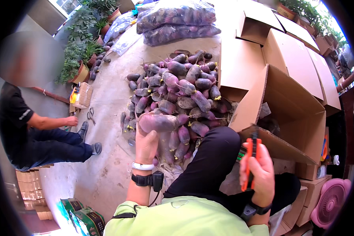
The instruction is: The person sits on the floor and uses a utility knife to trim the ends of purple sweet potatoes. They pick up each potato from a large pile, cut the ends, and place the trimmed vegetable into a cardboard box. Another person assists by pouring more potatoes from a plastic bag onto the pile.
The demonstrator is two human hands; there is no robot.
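A large pile of dark purple radishes (pixel 186 102) lies on the floor before me, some with short yellow-green sprouts. My left hand (pixel 147 141) holds one long purple radish (pixel 158 123) over the pile's near edge. On the right, my right hand (pixel 258 171) is closed around an orange-and-black hand tool (pixel 250 165), which looks like a utility knife or pruner and points up and away from me. Its dark tip is blurred against an open cardboard box (pixel 298 118). The tool does not touch the radish.
Filled clear bags of radishes (pixel 180 25) are stacked beyond the pile. Cardboard boxes (pixel 295 62) crowd the right, above a pink fan (pixel 330 203). At left sits a person (pixel 50 132), near scissors (pixel 91 115) on the floor and potted plants (pixel 82 72). Green packages (pixel 88 219) stand lower left.
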